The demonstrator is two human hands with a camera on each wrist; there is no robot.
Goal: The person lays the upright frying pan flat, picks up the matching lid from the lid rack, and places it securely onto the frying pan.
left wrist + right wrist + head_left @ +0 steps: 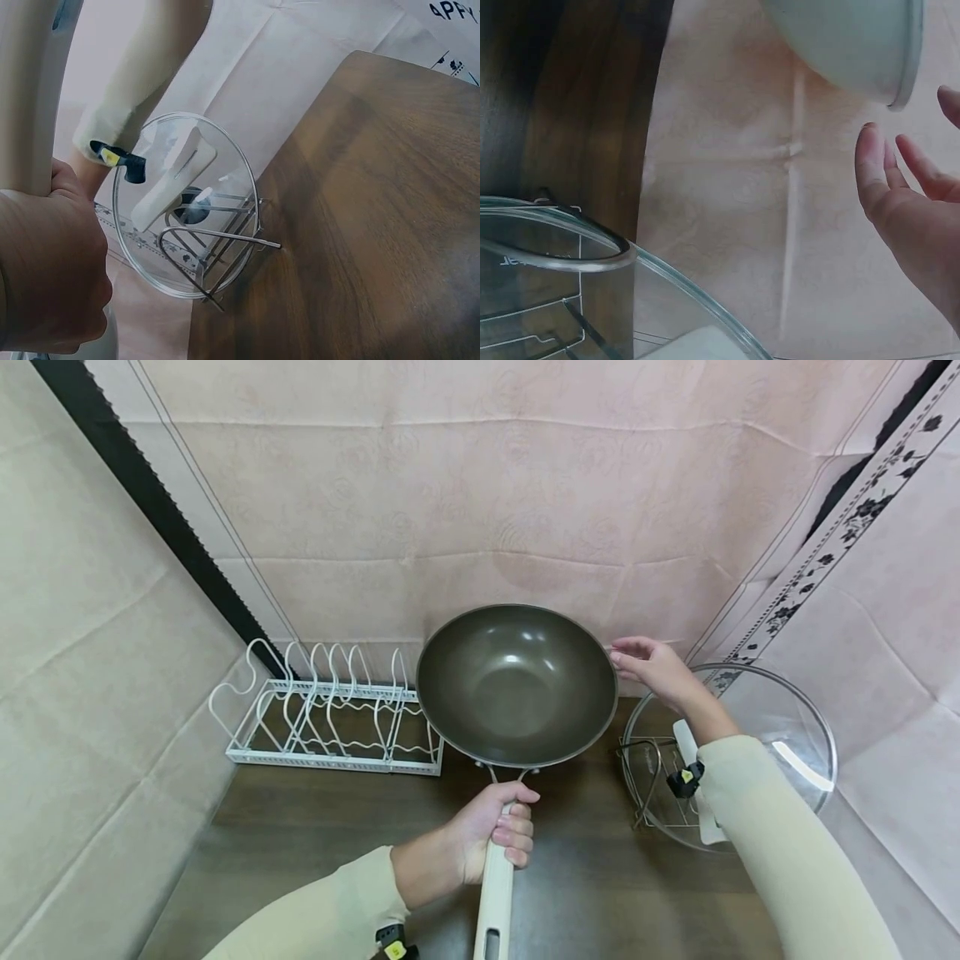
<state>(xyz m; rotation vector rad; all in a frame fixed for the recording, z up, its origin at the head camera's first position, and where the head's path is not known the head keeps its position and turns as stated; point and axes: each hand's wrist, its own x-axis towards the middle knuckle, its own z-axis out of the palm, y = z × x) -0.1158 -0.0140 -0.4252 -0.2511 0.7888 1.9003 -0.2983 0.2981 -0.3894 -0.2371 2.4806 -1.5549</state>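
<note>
A deep frying pan (pixel 517 693), dark inside and pale outside, is held above the table in the head view. My left hand (pixel 495 831) grips its cream handle (pixel 493 893) near the pan end. Beside the pan's right rim is my right hand (pixel 660 672), its fingers relaxed. In the right wrist view a small gap separates those fingers (pixel 870 161) from the pan's pale outer wall (pixel 847 45). Below the right forearm, a glass lid (pixel 806 752) with a white handle (pixel 686 743) leans upright in a wire stand (pixel 656 768).
A white wire dish rack (pixel 330 764) stands at the back left of the brown wooden table (pixel 315 827), partly behind the pan. Pale cloth (pixel 525 493) hangs at the back and both sides, close to the table edges.
</note>
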